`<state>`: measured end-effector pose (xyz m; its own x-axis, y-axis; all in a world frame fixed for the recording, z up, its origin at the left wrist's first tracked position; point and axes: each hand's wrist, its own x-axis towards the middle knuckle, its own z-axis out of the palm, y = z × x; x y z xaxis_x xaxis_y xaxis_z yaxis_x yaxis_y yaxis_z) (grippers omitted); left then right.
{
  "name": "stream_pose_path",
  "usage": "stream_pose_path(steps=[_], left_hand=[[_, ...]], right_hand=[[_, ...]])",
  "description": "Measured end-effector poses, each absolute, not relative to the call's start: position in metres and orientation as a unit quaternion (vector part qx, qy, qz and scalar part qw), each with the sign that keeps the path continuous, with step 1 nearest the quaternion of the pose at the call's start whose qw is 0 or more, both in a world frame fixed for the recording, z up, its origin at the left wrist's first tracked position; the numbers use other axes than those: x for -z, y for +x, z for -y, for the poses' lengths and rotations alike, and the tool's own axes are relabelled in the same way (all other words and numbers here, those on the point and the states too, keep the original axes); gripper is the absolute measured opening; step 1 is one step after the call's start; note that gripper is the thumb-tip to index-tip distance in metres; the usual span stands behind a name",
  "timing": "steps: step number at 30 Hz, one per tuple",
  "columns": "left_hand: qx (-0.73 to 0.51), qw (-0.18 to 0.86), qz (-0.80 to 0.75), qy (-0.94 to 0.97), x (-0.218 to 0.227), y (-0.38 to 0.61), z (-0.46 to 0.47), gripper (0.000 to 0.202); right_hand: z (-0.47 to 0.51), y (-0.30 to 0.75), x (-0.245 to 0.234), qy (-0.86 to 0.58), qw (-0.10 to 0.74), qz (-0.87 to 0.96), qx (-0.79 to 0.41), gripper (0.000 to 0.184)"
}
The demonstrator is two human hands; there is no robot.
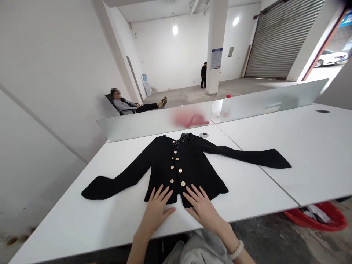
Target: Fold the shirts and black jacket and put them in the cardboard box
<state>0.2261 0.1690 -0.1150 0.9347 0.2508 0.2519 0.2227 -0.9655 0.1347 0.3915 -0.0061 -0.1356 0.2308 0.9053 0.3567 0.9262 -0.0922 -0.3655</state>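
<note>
A black long-sleeved jacket (162, 165) lies spread flat, front side up, with gold buttons down its middle and dark flower trim at the collar. Its sleeves stretch out to both sides, and the front panels part slightly at the hem. My left hand (156, 211) rests with fingers spread on the lower hem of the panel at left. On the other panel's hem lies my right hand (202, 207), its fingers also apart. Neither hand grips the cloth. A pale bracelet (237, 250) circles my right wrist.
The white table (79, 227) has a frosted divider (154, 119) along its far edge, with a blurred red thing behind it. A red-lined bin (316, 220) stands below at right. Beyond, one person (126, 104) reclines in a chair and another person (204, 75) stands by a pillar.
</note>
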Motion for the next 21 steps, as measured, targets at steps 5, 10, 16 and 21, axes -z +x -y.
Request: stream_pose_path(steps=[5,10,16,21], left_hand=[[-0.255,0.075,-0.211,0.941,0.114,0.239,-0.157,0.033],[-0.284,0.132,-0.221,0.923,0.115,0.246,-0.138,0.032],[-0.298,0.072,-0.252,0.918,0.154,0.233,-0.121,0.04],[-0.33,0.118,-0.431,0.832,0.163,0.218,-0.136,0.049]], right_hand=[[-0.003,0.391,0.135,-0.761,0.42,0.492,-0.042,0.041],[0.008,0.391,0.113,-0.727,0.464,0.493,-0.113,0.04],[-0.021,0.45,0.062,-0.724,0.334,0.603,-0.018,0.032],[-0.117,0.533,0.039,-0.778,0.162,0.606,0.04,0.035]])
